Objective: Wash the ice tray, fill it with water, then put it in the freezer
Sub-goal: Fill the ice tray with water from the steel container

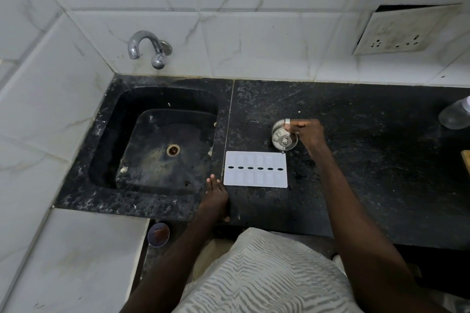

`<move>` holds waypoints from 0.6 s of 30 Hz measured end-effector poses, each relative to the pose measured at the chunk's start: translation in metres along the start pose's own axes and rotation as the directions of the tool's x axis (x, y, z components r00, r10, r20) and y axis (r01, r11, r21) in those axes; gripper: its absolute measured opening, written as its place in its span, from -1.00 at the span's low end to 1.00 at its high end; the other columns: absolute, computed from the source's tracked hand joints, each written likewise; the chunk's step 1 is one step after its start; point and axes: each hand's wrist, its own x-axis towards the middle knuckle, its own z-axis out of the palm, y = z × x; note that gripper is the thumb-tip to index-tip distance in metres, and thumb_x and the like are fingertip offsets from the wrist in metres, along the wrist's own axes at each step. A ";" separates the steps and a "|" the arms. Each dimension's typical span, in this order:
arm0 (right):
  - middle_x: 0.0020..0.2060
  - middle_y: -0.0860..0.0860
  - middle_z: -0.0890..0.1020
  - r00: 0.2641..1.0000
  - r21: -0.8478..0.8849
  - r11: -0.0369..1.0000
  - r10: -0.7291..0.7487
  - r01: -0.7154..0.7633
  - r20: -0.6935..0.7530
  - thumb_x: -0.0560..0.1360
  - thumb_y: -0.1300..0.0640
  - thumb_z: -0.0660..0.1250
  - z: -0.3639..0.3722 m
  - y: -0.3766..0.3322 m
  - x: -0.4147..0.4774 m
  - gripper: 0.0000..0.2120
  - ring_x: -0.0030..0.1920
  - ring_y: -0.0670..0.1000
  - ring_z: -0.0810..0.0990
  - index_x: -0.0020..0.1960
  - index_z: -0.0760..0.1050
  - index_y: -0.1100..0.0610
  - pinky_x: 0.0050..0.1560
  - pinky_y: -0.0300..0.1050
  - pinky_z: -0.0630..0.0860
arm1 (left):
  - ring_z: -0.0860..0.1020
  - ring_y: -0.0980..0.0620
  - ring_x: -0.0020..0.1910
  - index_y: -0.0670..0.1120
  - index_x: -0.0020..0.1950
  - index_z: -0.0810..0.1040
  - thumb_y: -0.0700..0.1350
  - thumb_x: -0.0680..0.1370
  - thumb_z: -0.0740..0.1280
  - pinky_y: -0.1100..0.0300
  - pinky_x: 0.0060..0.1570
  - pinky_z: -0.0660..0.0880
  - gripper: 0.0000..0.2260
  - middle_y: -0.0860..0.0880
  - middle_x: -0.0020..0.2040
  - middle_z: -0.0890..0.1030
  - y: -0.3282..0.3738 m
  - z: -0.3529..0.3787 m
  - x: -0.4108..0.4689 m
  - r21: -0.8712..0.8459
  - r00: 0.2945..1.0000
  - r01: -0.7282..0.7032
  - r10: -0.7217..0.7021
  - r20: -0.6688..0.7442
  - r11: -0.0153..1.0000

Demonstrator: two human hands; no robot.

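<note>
A white ice tray (255,169) with two rows of cells lies flat on the black counter (356,160), just right of the sink (162,140). Beyond its far right corner stands a small steel vessel (281,137), and my right hand (306,132) is closed on its rim. My left hand (216,195) rests flat on the counter edge with fingers stretched out, just left of the tray's near corner, holding nothing. A chrome tap (146,48) sticks out of the tiled wall above the sink; no water runs from it.
The black sink has a drain (173,149) and bits of debris. A clear bottle (455,114) lies at the counter's right edge, with a wooden edge (466,160) below it. A wall socket (396,33) is at upper right. A round lid (158,234) sits below the counter.
</note>
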 end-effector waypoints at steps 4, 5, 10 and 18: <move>-0.11 0.06 0.77 0.999 0.020 1.000 0.014 -0.013 -0.040 0.41 0.26 0.60 0.000 -0.001 -0.001 -0.79 -0.17 -0.03 0.74 0.03 0.74 0.19 -0.08 -0.14 0.67 | -0.18 -0.42 0.60 -0.44 0.58 -0.21 -0.02 0.46 0.56 -0.15 0.59 0.08 0.11 -0.46 0.58 -0.22 0.000 0.000 0.001 -0.006 1.000 -0.010 0.010 0.014 1.000; -0.13 0.05 0.77 0.998 0.019 1.000 0.020 -0.019 -0.053 0.41 0.25 0.60 0.000 -0.001 0.000 -0.82 -0.18 -0.05 0.73 0.00 0.75 0.18 -0.08 -0.14 0.67 | -0.18 -0.42 0.60 -0.44 0.58 -0.21 -0.01 0.46 0.56 -0.15 0.59 0.07 0.11 -0.46 0.58 -0.22 -0.001 0.000 0.002 -0.008 1.000 -0.009 0.009 0.015 1.000; -0.19 0.02 0.76 0.995 0.038 0.998 0.043 -0.040 -0.086 0.41 0.24 0.60 0.003 -0.005 -0.001 -0.88 -0.26 -0.13 0.68 -0.06 0.75 0.19 -0.15 -0.22 0.59 | -0.17 -0.42 0.60 -0.44 0.57 -0.20 -0.02 0.49 0.53 -0.15 0.58 0.09 0.07 -0.46 0.58 -0.22 0.001 0.001 0.001 -0.009 1.000 0.001 -0.001 0.011 1.000; -0.19 0.06 0.77 1.000 0.024 1.000 0.014 -0.013 -0.026 0.41 0.26 0.59 0.019 -0.016 -0.011 -0.88 -0.20 -0.04 0.70 -0.05 0.75 0.22 -0.09 -0.11 0.65 | -0.17 -0.41 0.60 -0.43 0.58 -0.20 -0.05 0.52 0.50 -0.15 0.60 0.07 0.03 -0.46 0.59 -0.21 -0.002 0.004 0.001 -0.019 1.000 -0.012 0.012 -0.002 1.000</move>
